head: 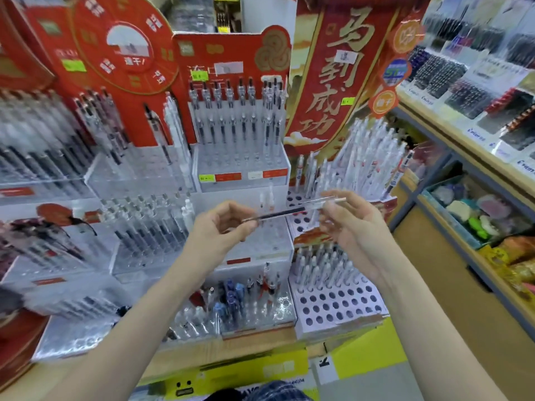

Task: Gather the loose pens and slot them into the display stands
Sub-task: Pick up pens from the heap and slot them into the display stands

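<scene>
Stationery display, tiered, seen from above and blurred in places. Red banner [338,82] with gold characters: stands beyond the right hand, upright. Red round card sign [124,44]: far beyond the left hand, up and to its left. Upper clear stand [241,169]: straight beyond both hands, rear rows filled with upright clear pens, front holes bare. White perforated stand [335,302]: below and nearer than the right hand, white pens in its rear rows, open round holes in front. Lower clear stand [257,308]: beneath the gap between the hands, holding blue-capped and red-and-white pens. Side shelf bin [451,215] of small coloured goods: well off to the right of the right hand. Left hand [220,227]: fingers curled, thumb and fingertips pinching the tip end of a pen. Right hand [350,224]: palm turned inward, fingers curled, pinching the opposite end of the same pen. Pen [286,211]: clear barrel with dark refill, held nearly level between the two hands, right end slightly higher, in the air above the stands and in no slot.
</scene>
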{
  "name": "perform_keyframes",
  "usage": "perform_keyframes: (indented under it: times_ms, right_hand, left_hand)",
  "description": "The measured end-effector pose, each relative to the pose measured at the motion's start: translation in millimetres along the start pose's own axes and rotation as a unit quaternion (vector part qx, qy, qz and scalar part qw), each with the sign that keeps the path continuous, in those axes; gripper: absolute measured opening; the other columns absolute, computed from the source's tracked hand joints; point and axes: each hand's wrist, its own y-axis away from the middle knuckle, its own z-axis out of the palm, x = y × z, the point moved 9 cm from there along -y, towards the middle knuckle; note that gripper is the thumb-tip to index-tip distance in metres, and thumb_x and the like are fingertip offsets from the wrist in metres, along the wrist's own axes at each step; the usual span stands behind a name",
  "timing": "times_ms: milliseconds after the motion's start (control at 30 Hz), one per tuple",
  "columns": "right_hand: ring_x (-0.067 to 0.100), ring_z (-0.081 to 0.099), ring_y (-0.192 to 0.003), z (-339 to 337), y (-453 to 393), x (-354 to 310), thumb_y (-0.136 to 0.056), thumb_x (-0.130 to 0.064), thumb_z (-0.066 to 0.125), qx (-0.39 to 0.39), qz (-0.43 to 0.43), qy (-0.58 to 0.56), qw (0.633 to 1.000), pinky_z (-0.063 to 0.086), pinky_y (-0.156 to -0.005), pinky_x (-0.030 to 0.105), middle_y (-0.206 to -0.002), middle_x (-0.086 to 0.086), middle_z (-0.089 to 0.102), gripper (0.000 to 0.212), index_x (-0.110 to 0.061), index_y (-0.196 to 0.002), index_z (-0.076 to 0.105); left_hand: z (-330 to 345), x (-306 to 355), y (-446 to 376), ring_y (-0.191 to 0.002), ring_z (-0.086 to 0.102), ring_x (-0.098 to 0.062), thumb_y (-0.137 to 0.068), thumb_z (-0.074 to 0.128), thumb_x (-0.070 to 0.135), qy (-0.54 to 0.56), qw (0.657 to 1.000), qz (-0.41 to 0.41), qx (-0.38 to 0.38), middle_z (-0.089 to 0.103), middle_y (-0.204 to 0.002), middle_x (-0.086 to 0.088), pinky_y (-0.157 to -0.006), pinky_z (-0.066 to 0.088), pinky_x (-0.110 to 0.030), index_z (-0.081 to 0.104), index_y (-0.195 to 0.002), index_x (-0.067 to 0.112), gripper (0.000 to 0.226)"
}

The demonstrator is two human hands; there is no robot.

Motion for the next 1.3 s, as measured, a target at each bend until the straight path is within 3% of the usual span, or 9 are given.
perform_keyframes:
  times_ms: [133,300,400,533,700,800,900,1133,1300]
  right_hand:
    - [0.007,0.053,-0.055,70.9,-18.3,-4.2,-0.081,-0.009,0.063,-0.015,-0.018,-0.012,1.0,0.047,-0.055,0.014,-0.065,-0.003,0.059,0.002,-0.007,-0.082,0.062]
    - [0.011,0.058,-0.054,196.6,-28.1,-20.8,-0.091,-0.01,0.058,-0.125,-0.11,0.093,0.982,0.05,-0.056,0.019,-0.059,-0.002,0.061,0.009,-0.005,-0.084,0.062]
    - [0.019,0.056,-0.049,275.8,-23.2,-25.4,-0.093,-0.011,0.056,-0.19,-0.176,0.169,0.951,0.048,-0.046,0.024,-0.058,0.005,0.063,0.013,-0.002,-0.084,0.059]
    - [0.015,0.055,-0.046,328.8,-30.9,-27.9,-0.091,-0.01,0.059,-0.15,-0.235,0.183,0.943,0.047,-0.044,0.023,-0.056,0.002,0.064,0.012,-0.003,-0.082,0.06]
    - [0.014,0.059,-0.047,388.1,-33.6,-19.6,-0.096,-0.019,0.05,-0.008,-0.388,0.392,0.834,0.05,-0.047,0.036,-0.062,0.004,0.064,0.017,-0.006,-0.084,0.053]
    - [0.008,0.06,-0.047,401.0,-34.3,-14.6,-0.097,-0.019,0.048,0.063,-0.364,0.476,0.798,0.053,-0.051,0.033,-0.064,0.004,0.064,0.021,-0.003,-0.085,0.055]
    - [0.009,0.061,-0.047,408.1,-32.9,-6.6,-0.098,-0.016,0.047,0.099,-0.318,0.536,0.775,0.054,-0.051,0.028,-0.065,0.008,0.065,0.021,-0.004,-0.083,0.056]
    - [0.017,0.064,-0.054,426.9,-44.3,22.1,-0.098,-0.018,0.047,0.099,-0.245,0.642,0.72,0.056,-0.06,0.031,-0.072,0.013,0.066,0.022,0.0,-0.098,0.059]
    - [0.026,0.06,-0.066,441.1,-54.8,44.6,-0.095,-0.007,0.048,0.129,-0.181,0.746,0.627,0.053,-0.062,0.034,-0.059,0.007,0.053,0.028,-0.004,-0.068,0.052]
  left_hand:
    - [-47.8,33.7,21.8,-0.075,0.061,-0.007,-0.082,0.065,-0.002,-0.094,0.987,0.103,0.083,0.065,-0.08,0.013,-0.069,0.049,-0.017,0.058,-0.078,0.025,0.029]
    - [-140.4,75.7,55.4,-0.076,0.06,-0.013,-0.079,0.064,0.012,-0.192,0.946,0.177,0.191,0.06,-0.086,0.011,-0.07,0.052,-0.032,0.052,-0.078,0.03,0.021]
    - [-204.0,90.6,74.5,-0.076,0.058,-0.007,-0.083,0.065,0.011,-0.244,0.92,0.202,0.23,0.059,-0.089,0.009,-0.067,0.05,-0.021,0.052,-0.08,0.029,0.023]
    - [-262.6,96.5,82.2,-0.081,0.055,0.008,-0.089,0.06,0.006,-0.316,0.896,0.215,0.228,0.061,-0.095,0.013,-0.07,0.042,-0.007,0.061,-0.097,0.021,0.018]
    - [-340.3,60.6,62.3,-0.104,0.057,-0.013,-0.092,0.053,0.007,-0.436,0.878,0.147,0.134,0.062,-0.112,-0.001,-0.094,0.045,-0.027,0.061,-0.118,0.013,0.028]
    - [-349.1,39.3,35.0,-0.132,0.039,-0.017,-0.095,0.046,0.012,-0.515,0.85,0.113,-0.007,0.046,-0.141,-0.003,-0.107,0.025,-0.022,0.048,-0.135,0.012,0.04]
    - [-343.9,28.7,18.7,-0.133,0.038,-0.017,-0.096,0.041,0.013,-0.546,0.823,0.127,-0.093,0.042,-0.145,-0.004,-0.105,0.024,-0.021,0.045,-0.138,0.011,0.042]
    - [-350.0,23.4,14.5,-0.129,0.042,-0.018,-0.095,0.043,0.011,-0.519,0.831,0.163,-0.117,0.045,-0.142,-0.002,-0.106,0.031,-0.029,0.049,-0.135,0.016,0.041]
    - [-350.4,26.1,12.2,-0.128,0.043,-0.018,-0.093,0.042,0.007,-0.514,0.838,0.154,-0.099,0.047,-0.141,-0.001,-0.102,0.033,-0.028,0.051,-0.133,0.015,0.042]
